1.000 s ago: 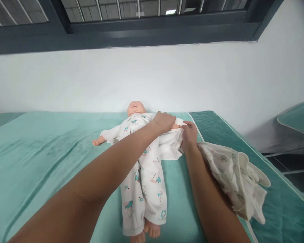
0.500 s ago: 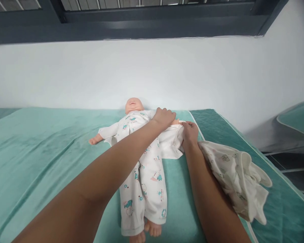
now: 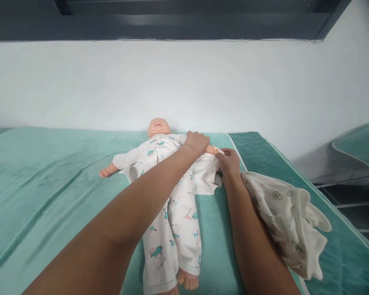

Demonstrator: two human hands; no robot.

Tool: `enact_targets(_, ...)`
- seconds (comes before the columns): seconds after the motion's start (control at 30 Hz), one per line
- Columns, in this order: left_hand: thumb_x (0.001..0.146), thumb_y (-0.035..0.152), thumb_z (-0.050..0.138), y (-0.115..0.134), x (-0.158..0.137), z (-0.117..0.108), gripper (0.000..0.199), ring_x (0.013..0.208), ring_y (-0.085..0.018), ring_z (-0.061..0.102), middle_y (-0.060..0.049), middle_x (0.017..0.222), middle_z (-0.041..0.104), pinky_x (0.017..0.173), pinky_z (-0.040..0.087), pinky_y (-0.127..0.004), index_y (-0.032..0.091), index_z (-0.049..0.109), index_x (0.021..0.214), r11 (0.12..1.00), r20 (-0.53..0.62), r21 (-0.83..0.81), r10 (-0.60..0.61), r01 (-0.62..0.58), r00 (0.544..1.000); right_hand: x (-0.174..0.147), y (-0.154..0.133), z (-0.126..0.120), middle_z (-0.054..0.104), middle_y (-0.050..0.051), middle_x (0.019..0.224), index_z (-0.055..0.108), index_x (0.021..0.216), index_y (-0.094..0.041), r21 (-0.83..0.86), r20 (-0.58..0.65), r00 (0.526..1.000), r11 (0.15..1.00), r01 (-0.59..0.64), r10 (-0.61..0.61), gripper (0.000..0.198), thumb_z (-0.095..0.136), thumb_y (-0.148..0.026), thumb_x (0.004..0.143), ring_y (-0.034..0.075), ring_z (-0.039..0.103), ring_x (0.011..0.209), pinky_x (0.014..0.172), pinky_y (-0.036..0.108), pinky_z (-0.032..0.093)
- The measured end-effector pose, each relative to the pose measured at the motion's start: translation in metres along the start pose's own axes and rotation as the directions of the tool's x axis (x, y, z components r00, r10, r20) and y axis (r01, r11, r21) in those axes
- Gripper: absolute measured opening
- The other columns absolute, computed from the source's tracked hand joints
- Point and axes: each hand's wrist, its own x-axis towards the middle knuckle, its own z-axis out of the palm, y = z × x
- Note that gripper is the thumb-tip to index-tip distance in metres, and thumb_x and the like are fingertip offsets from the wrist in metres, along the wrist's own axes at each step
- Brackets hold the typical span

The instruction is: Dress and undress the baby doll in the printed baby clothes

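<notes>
A baby doll (image 3: 159, 127) lies on its back with its head near the wall, dressed in a white printed top and white printed trousers (image 3: 155, 254). My left hand (image 3: 197, 143) is closed round the doll's arm on the right side. Just beyond my fingers the doll's small hand (image 3: 212, 150) pokes out. My right hand (image 3: 229, 162) pinches the edge of white cloth (image 3: 204, 176), apparently part of the doll's top, beside that small hand. The doll's other arm (image 3: 127, 159) stretches out to the left in its sleeve.
A crumpled cream baby garment (image 3: 285, 219) with a faint print lies right of my right forearm. Under everything is a green bed cover (image 3: 49, 180), with a darker quilted strip (image 3: 249, 143) at right. The white wall (image 3: 184, 82) rises behind the doll.
My right hand has shifted slightly, and the white cloth is more gathered below it. More of the doll's small hand shows. My left hand keeps its hold; the view has tilted a little.
</notes>
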Motion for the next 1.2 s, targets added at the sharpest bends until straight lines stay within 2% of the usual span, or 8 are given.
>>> enact_targets(0.33, 0.093, 0.016, 0.045, 0.004, -0.007, 0.005, 0.030, 0.113, -0.028, 0.061, -0.013, 0.120, 0.067, 0.088, 0.040, -0.041, 0.018, 0.059, 0.119, 0.999, -0.027, -0.045, 0.024, -0.025, 0.999, -0.007, -0.003, 0.003, 0.071, 0.001, 0.086, 0.064, 0.099, -0.019, 0.254, 0.142, 0.984, 0.956, -0.143, 0.110, 0.047, 0.064, -0.021, 0.053, 0.017, 0.064, 0.070, 0.061, 0.027, 0.051)
enact_targets(0.43, 0.092, 0.015, 0.047, 0.005, -0.008, 0.009, 0.030, 0.114, -0.027, 0.060, -0.012, 0.121, 0.066, 0.090, 0.040, -0.041, 0.018, 0.058, 0.119, 0.998, -0.022, -0.056, 0.027, -0.028, 0.999, -0.008, -0.002, 0.003, 0.070, 0.002, 0.090, 0.064, 0.105, -0.018, 0.207, 0.181, 0.981, 0.972, -0.110, 0.072, 0.052, 0.057, -0.016, 0.053, 0.018, 0.064, 0.074, 0.064, 0.028, 0.051)
enact_targets(0.53, 0.090, 0.017, 0.051, 0.007, -0.009, 0.013, 0.032, 0.116, -0.026, 0.058, -0.012, 0.125, 0.064, 0.094, 0.039, -0.041, 0.017, 0.056, 0.122, 0.997, -0.014, -0.063, 0.031, -0.032, 0.999, -0.006, 0.001, 0.001, 0.069, 0.007, 0.105, 0.060, 0.116, -0.017, -0.024, 0.135, 0.991, 1.000, 0.018, -0.015, 0.063, 0.050, -0.013, 0.054, 0.022, 0.066, 0.086, 0.074, 0.034, 0.054)
enact_targets(0.63, 0.089, 0.022, 0.054, 0.006, -0.016, 0.010, 0.035, 0.119, -0.027, 0.055, -0.013, 0.128, 0.062, 0.097, 0.039, -0.041, 0.016, 0.054, 0.124, 0.997, -0.010, -0.075, 0.028, -0.029, 1.000, -0.005, 0.001, -0.003, 0.062, 0.014, 0.125, 0.057, 0.122, -0.015, -0.322, 0.091, 0.971, 0.916, 0.238, -0.220, 0.065, 0.046, -0.011, 0.059, 0.026, 0.059, 0.114, 0.098, 0.043, 0.048)
enact_targets(0.73, 0.090, 0.026, 0.052, -0.004, -0.032, 0.000, 0.035, 0.121, -0.028, 0.053, -0.013, 0.129, 0.061, 0.096, 0.042, -0.042, 0.015, 0.055, 0.124, 0.993, -0.026, -0.116, 0.030, -0.033, 0.999, -0.011, -0.002, -0.001, 0.059, 0.015, 0.131, 0.056, 0.124, -0.013, -0.513, 0.179, 0.871, 0.712, 0.480, -0.457, 0.061, 0.043, -0.008, 0.064, 0.026, 0.050, 0.128, 0.110, 0.046, 0.038)
enact_targets(0.83, 0.092, 0.030, 0.048, -0.032, -0.054, -0.008, 0.034, 0.117, -0.028, 0.057, -0.012, 0.128, 0.063, 0.091, 0.046, -0.039, 0.015, 0.059, 0.121, 0.974, -0.071, -0.228, -0.017, 0.001, 0.997, -0.021, -0.001, 0.007, 0.056, 0.016, 0.136, 0.054, 0.129, -0.013, -0.553, 0.327, 0.758, 0.536, 0.638, -0.565, 0.060, 0.043, -0.008, 0.070, 0.027, 0.045, 0.133, 0.113, 0.047, 0.035)
enact_targets(1.0, 0.093, 0.034, 0.046, -0.090, -0.098, 0.006, 0.030, 0.116, -0.024, 0.061, -0.005, 0.124, 0.069, 0.096, 0.045, -0.037, 0.021, 0.066, 0.111, 0.795, -0.207, -0.601, -0.250, 0.079, 0.946, -0.033, 0.008, 0.025, 0.047, 0.019, 0.147, 0.051, 0.137, -0.011, -0.600, 0.464, 0.706, 0.397, 0.695, -0.535, 0.054, 0.046, -0.020, 0.084, 0.034, 0.036, 0.141, 0.116, 0.055, 0.029)
enact_targets(1.2, 0.094, 0.038, 0.048, -0.109, -0.143, 0.054, 0.034, 0.125, -0.021, 0.054, -0.006, 0.134, 0.061, 0.109, 0.039, -0.034, 0.021, 0.061, 0.121, 0.405, -0.264, -0.914, -0.588, -0.005, 0.764, -0.036, 0.013, 0.029, 0.041, 0.021, 0.152, 0.051, 0.139, -0.011, -0.586, 0.474, 0.724, 0.434, 0.684, -0.502, 0.056, 0.045, -0.044, 0.093, 0.038, 0.034, 0.142, 0.116, 0.059, 0.027)
